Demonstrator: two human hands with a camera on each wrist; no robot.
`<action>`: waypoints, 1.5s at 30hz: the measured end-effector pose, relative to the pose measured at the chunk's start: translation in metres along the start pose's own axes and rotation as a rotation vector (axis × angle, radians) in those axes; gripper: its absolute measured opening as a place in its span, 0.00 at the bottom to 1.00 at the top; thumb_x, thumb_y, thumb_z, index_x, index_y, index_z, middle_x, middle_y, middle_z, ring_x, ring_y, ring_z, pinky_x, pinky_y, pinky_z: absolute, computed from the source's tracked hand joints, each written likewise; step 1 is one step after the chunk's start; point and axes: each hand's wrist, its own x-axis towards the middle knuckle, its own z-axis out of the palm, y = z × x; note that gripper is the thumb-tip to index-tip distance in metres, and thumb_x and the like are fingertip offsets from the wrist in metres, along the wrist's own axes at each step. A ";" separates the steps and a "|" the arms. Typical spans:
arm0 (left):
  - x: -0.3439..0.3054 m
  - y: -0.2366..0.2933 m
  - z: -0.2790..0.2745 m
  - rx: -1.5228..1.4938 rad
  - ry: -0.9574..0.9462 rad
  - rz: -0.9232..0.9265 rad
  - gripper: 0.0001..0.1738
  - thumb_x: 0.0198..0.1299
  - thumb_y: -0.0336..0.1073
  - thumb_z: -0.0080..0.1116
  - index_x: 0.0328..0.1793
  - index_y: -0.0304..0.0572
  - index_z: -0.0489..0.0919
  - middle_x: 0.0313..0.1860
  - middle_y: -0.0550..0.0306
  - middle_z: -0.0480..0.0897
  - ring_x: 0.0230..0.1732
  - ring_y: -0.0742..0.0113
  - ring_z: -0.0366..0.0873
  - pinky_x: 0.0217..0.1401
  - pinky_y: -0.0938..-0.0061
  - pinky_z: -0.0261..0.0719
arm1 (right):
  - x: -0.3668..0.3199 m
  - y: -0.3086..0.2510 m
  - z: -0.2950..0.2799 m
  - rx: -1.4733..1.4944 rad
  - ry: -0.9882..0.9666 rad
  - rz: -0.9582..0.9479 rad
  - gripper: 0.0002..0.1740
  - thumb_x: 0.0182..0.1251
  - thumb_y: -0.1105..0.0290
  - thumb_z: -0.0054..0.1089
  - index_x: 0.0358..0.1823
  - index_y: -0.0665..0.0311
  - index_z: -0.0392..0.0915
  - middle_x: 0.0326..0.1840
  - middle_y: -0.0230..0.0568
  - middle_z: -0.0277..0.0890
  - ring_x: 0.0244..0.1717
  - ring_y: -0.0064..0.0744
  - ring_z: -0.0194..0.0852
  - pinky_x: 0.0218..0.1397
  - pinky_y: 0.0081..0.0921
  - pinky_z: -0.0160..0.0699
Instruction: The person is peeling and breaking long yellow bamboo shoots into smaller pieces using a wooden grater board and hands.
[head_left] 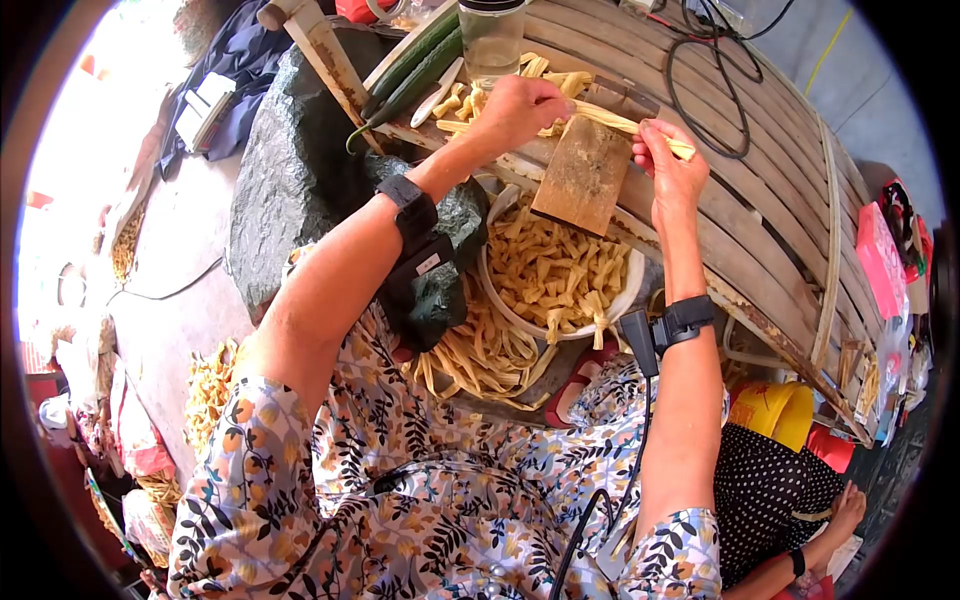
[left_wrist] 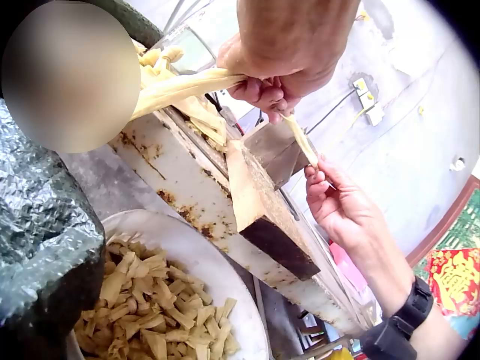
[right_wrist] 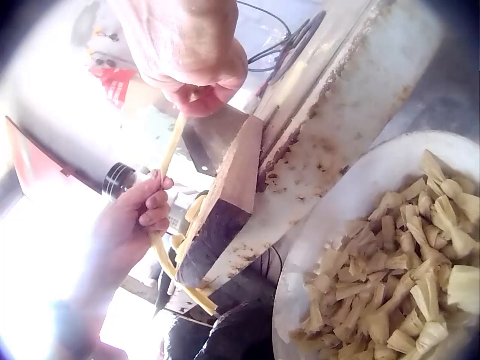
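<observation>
A long pale yellow strip (head_left: 612,119) is stretched between both hands above a wooden block (head_left: 583,178). My left hand (head_left: 515,115) grips it toward one end, and a loose length hangs past that hand in the left wrist view. Near the other end, my right hand (head_left: 672,165) pinches the strip between thumb and fingers. The block lies on the slatted bench, jutting over its edge. Behind it rests a flat metal blade (right_wrist: 184,139) with a hole in its corner. Below stands a white basin (right_wrist: 289,289) full of knotted yellow pieces (head_left: 560,265).
More yellow strips (head_left: 480,355) lie in a heap below the basin. On the slatted bench (head_left: 760,220) are cucumbers (head_left: 415,70), a lidded jar (head_left: 492,45), a white-handled tool (head_left: 437,93) and a black cable (head_left: 712,95). Dark green plastic (head_left: 285,190) drapes at the left.
</observation>
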 end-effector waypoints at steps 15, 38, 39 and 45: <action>-0.038 0.015 -0.016 -0.355 -0.340 -0.221 0.14 0.63 0.39 0.47 0.42 0.36 0.78 0.21 0.71 0.67 0.21 0.83 0.59 0.23 0.87 0.56 | -0.047 -0.020 -0.028 -0.321 -0.294 0.138 0.11 0.54 0.71 0.61 0.39 0.68 0.77 0.28 0.35 0.77 0.25 0.19 0.73 0.28 0.16 0.71; -0.073 0.025 -0.007 -0.027 -0.503 0.115 0.10 0.56 0.39 0.58 0.34 0.38 0.80 0.21 0.67 0.75 0.23 0.83 0.66 0.25 0.84 0.65 | -0.098 -0.028 -0.029 -0.421 -0.740 0.398 0.10 0.59 0.69 0.57 0.36 0.69 0.79 0.15 0.25 0.68 0.13 0.11 0.57 0.16 0.12 0.55; -0.071 0.023 -0.010 -0.059 -0.562 0.018 0.11 0.58 0.40 0.56 0.34 0.38 0.80 0.20 0.67 0.74 0.22 0.84 0.65 0.24 0.85 0.64 | -0.104 -0.036 -0.020 -0.283 -0.906 0.488 0.13 0.59 0.66 0.58 0.40 0.69 0.78 0.14 0.23 0.66 0.13 0.11 0.56 0.16 0.11 0.54; -0.092 0.026 0.026 -0.736 -0.629 -0.380 0.17 0.64 0.46 0.46 0.31 0.41 0.76 0.16 0.70 0.67 0.17 0.84 0.58 0.18 0.87 0.54 | -0.091 -0.033 -0.020 0.518 -0.747 0.482 0.28 0.63 0.59 0.54 0.55 0.77 0.64 0.11 0.20 0.56 0.13 0.10 0.53 0.18 0.10 0.52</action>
